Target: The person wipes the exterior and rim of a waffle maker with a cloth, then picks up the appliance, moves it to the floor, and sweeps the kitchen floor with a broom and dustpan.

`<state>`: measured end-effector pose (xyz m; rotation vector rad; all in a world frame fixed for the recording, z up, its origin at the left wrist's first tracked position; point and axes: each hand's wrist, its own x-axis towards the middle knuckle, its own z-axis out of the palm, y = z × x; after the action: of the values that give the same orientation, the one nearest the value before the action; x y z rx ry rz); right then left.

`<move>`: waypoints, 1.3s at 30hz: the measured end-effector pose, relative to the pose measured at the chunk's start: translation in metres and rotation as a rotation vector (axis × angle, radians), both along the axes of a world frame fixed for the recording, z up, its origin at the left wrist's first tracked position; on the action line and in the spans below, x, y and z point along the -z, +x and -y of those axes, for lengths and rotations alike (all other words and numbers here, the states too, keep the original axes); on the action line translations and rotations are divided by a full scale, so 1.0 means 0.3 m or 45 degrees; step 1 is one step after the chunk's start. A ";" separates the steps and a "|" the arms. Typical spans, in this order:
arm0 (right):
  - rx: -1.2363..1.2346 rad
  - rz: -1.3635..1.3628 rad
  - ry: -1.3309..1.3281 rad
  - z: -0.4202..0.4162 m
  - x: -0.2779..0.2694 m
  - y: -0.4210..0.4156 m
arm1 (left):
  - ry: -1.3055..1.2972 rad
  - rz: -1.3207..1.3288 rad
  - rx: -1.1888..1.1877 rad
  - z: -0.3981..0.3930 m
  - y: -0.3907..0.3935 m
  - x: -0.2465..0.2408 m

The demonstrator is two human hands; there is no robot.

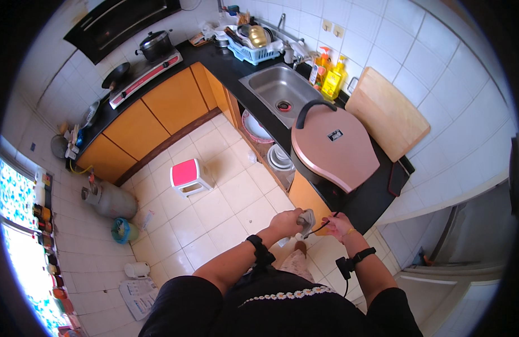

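Note:
My left hand [286, 222] grips a small pale grey object [310, 218] in front of my body; its exact kind is hard to make out. Beside it, my right hand [339, 225] pinches a thin black cord [320, 229], whose lower end hangs close to the grey object. Both hands are just off the counter's front edge. Above them on the black countertop [364, 208] sits a closed rose-gold electric baking pan [335, 145] with a dark curved handle [303, 113].
A steel sink [268, 82], yellow soap bottle [334, 80] and wooden cutting board [388, 111] adjoin the pan. A blue dish rack [253, 54] and gas stove [147, 78] stand farther back. On the floor are a pink-topped stool [185, 172] and a gas cylinder [116, 201].

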<state>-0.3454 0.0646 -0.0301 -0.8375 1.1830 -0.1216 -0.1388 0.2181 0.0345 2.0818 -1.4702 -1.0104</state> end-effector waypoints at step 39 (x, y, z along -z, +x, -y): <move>0.291 0.936 -0.324 -0.095 -0.640 0.299 | -0.671 0.110 0.035 -0.168 0.237 -0.271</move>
<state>-0.2555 0.0932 0.1618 -0.7738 0.5643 -0.7180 -0.0676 0.2684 0.1158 1.7403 -1.5983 -0.4708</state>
